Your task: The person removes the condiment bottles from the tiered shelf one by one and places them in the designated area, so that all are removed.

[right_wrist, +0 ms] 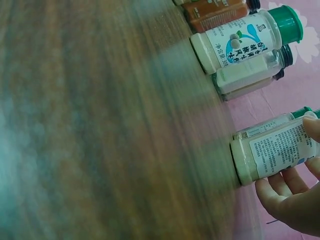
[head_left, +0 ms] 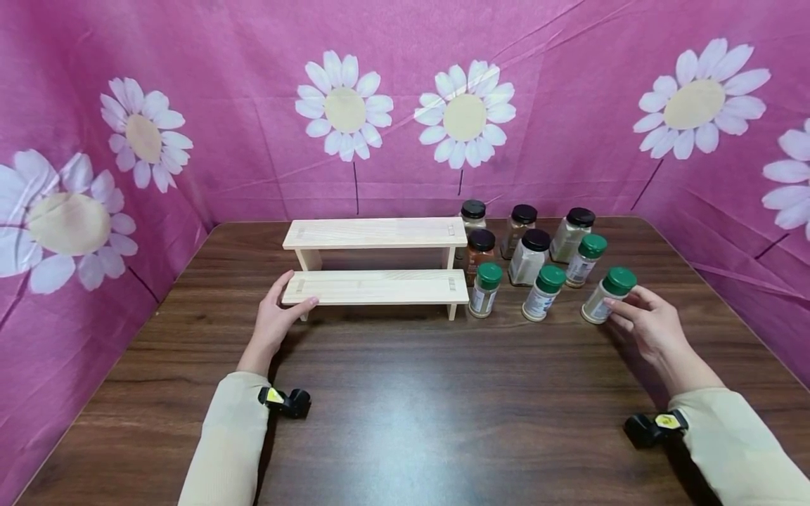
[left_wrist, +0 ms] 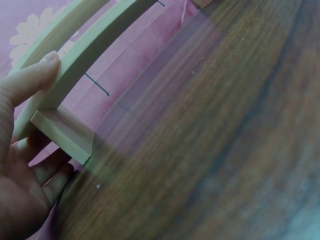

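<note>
A two-tier pale wooden spice rack (head_left: 375, 288) stands toward the back of the table. My left hand (head_left: 278, 315) grips the left end of its lower board, thumb at the front edge, as the left wrist view shows with the thumb (left_wrist: 42, 75) on the wood. On the right, my right hand (head_left: 652, 327) holds a green-capped spice jar (head_left: 598, 307) between thumb and fingers. In the right wrist view this jar (right_wrist: 275, 152) has a printed white label, and its base is at the tabletop; whether it touches is hard to tell.
Two more green-capped jars, one in front (head_left: 538, 303) and one behind (head_left: 579, 267), stand near the held jar. Another green-capped jar (head_left: 483, 301) is beside the rack. Several black-capped jars (head_left: 526, 263) stand behind them. A pink flowered cloth (head_left: 405, 179) hangs around the dark wooden table (head_left: 405, 407).
</note>
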Available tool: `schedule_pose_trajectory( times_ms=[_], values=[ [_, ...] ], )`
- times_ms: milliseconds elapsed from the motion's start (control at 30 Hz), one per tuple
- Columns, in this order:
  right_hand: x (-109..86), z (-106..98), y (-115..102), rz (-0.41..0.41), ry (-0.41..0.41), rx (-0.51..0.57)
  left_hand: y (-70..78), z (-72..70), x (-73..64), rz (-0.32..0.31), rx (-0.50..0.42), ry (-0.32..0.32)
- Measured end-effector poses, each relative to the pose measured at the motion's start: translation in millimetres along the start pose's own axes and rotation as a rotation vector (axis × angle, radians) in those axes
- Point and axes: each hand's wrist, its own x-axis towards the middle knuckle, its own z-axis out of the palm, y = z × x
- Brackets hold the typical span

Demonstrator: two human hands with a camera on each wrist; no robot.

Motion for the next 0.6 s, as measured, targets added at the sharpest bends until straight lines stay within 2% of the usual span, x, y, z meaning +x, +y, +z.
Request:
schedule_pose_trajectory(
  times_ms=[333,600],
  values=[
    [-2.4,-4.1,1.6,0.008,-0.041,0.013,1.1,0.2,3.6,-0.03,0.031,-0.033],
    [0.5,-4.4,-2.6,0.037,-0.061,-0.086,8.5,-7.8,2.6,-0.087,0.047,-0.094]
  ],
)
